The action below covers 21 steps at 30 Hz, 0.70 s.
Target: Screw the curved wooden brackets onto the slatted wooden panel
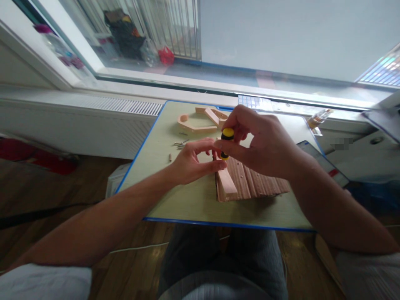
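Observation:
Upright in my right hand (262, 137) is a short screwdriver (228, 133) with a yellow and black handle, its top gripped between thumb and fingers. My left hand (195, 162) is closed in a pinch at the tool's lower end; what lies between its fingertips is hidden. Beneath both hands, a pale wooden strip (227, 183) runs along the left side of a brown ribbed slab (253, 179), which looks like corrugated cardboard. The screwdriver's tip is out of sight. Left of my left hand lie several screws (180, 144) and a small peg-like piece (170, 157).
Angled wooden pieces (200, 129) lie at the back of the blue-edged table (184, 202). A flat dark device (321, 160) rests at the right side. A bottle (319, 118) stands near the back right corner. Behind the table are a radiator cover (125, 104) and a window.

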### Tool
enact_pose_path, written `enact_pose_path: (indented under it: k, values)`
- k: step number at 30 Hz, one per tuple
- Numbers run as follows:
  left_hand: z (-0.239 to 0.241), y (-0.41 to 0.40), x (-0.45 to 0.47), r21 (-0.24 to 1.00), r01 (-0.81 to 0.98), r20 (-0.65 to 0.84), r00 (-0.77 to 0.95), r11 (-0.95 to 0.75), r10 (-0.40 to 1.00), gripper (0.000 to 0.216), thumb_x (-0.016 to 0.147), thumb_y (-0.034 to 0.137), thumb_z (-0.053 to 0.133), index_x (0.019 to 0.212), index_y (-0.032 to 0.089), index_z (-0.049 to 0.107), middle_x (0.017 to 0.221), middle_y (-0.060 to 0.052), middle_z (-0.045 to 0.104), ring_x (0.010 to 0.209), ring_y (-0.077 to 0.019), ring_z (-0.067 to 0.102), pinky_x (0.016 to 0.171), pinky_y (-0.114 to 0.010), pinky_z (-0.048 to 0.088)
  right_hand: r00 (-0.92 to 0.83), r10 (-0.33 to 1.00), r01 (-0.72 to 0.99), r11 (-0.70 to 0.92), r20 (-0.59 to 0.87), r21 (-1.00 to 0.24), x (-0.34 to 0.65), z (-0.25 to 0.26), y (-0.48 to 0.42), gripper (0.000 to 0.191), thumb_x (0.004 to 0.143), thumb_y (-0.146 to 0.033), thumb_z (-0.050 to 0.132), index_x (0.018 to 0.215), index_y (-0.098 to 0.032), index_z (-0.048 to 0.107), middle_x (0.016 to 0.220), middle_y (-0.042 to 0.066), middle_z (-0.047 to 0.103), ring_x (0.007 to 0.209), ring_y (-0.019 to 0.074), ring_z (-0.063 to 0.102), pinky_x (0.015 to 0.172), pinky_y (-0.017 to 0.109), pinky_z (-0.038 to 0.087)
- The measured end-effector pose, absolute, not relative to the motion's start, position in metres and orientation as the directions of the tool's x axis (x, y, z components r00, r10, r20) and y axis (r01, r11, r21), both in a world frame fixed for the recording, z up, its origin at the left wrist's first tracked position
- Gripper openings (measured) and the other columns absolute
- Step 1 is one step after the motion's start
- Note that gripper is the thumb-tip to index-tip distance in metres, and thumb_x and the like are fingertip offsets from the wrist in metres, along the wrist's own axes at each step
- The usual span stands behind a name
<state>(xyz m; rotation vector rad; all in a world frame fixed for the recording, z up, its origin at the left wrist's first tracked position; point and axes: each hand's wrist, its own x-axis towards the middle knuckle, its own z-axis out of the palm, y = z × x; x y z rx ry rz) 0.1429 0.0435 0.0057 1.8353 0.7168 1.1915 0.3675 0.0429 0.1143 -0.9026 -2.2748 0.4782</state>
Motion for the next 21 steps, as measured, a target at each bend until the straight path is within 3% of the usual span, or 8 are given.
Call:
enact_pose_path:
  k: [9, 15, 17, 21]
  values:
    - [-0.002, 0.046, 0.145, 0.89, -0.005, 0.427, 0.365, -0.457, 0.827, 0.025, 0.09, 0.041, 0.094, 0.104, 0.024, 0.084, 0.098, -0.003, 0.077, 0.097, -0.0185, 0.069, 0.102, -0.036, 0.056, -0.51, 0.731, 0.569, 0.682, 0.454, -0.459, 0.365, 0.113, 0.044, 0.026, 0.094, -0.045, 0.082, 0.094, -0.025, 0.066, 0.08, -0.001, 0.063, 0.073, 0.0168, 0.053, 0.069, 0.035, 0.04]
    - [-0.001, 0.044, 0.146, 0.899, -0.017, 0.416, 0.352, -0.438, 0.838, 0.022, 0.092, 0.041, 0.093, 0.103, 0.023, 0.086, 0.099, -0.005, 0.079, 0.098, -0.0196, 0.07, 0.097, -0.036, 0.058, -0.496, 0.724, 0.531, 0.69, 0.48, -0.491, 0.366, 0.115, 0.046, 0.032, 0.089, -0.047, 0.089, 0.087, -0.024, 0.066, 0.078, -0.001, 0.065, 0.072, 0.0166, 0.056, 0.067, 0.035, 0.045]
    - [-0.001, 0.044, 0.145, 0.894, -0.03, 0.425, 0.37, -0.446, 0.827, 0.019, 0.093, 0.04, 0.092, 0.099, 0.023, 0.087, 0.097, -0.004, 0.078, 0.096, -0.0184, 0.069, 0.093, -0.034, 0.057, -0.507, 0.723, 0.488, 0.69, 0.47, -0.535, 0.369, 0.117, 0.046, 0.035, 0.088, -0.049, 0.091, 0.09, -0.021, 0.069, 0.083, 0.0, 0.07, 0.073, 0.0167, 0.063, 0.067, 0.035, 0.049]
    - [0.0, 0.046, 0.145, 0.886, -0.057, 0.444, 0.39, -0.46, 0.807, 0.022, 0.096, 0.042, 0.089, 0.113, 0.027, 0.091, 0.109, -0.005, 0.084, 0.098, -0.0175, 0.07, 0.093, -0.032, 0.057, -0.606, 0.651, 0.367, 0.738, 0.457, -0.566, 0.376, 0.121, 0.047, 0.027, 0.095, -0.04, 0.085, 0.111, -0.018, 0.079, 0.107, 0.003, 0.081, 0.085, 0.0169, 0.074, 0.077, 0.034, 0.06]
